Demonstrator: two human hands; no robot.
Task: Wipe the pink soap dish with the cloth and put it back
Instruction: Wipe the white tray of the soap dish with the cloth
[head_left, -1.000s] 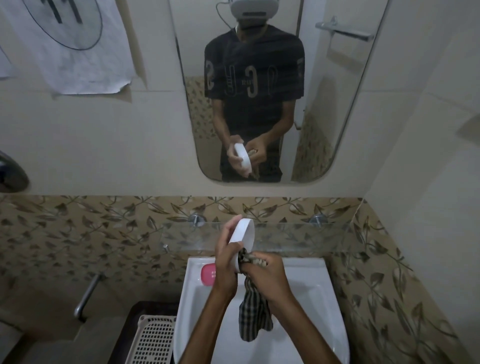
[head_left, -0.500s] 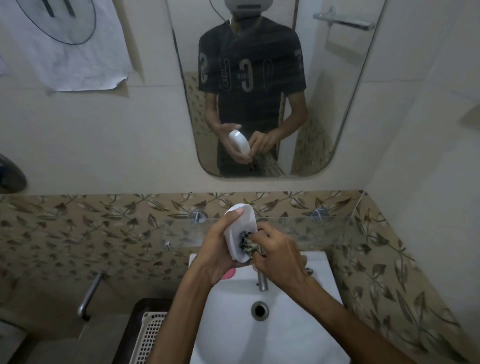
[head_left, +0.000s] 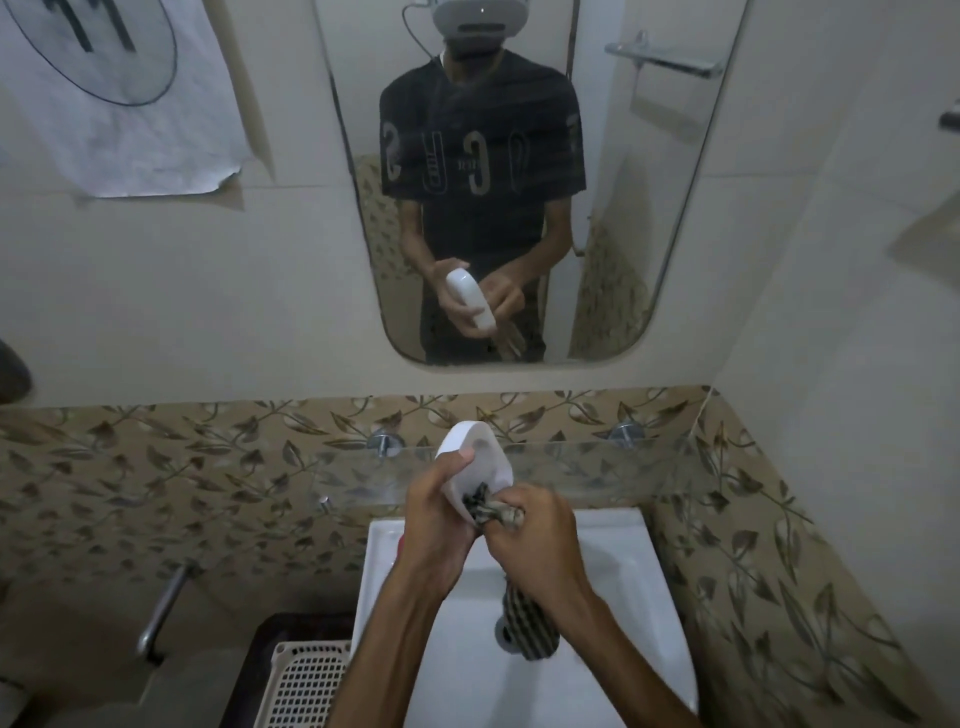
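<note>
My left hand (head_left: 439, 525) grips a white oval soap dish part (head_left: 478, 462), held tilted on edge above the basin. My right hand (head_left: 537, 543) holds a dark striped cloth (head_left: 493, 512) bunched against the lower inside of that white part. The cloth's loose end (head_left: 532, 631) hangs down below my right wrist. A sliver of a pink piece (head_left: 400, 544) shows on the basin's left rim, mostly hidden behind my left hand.
A white washbasin (head_left: 639, 582) lies below my hands, with a glass shelf (head_left: 587, 467) on the patterned tile wall behind them. A mirror (head_left: 623, 208) hangs above. A white perforated basket (head_left: 311, 680) and a metal pipe (head_left: 163, 605) stand to the lower left.
The cloth has moved down to the lower end of the white part. My hands have shifted slightly toward me and the cloth's tail hangs over the drain again.
</note>
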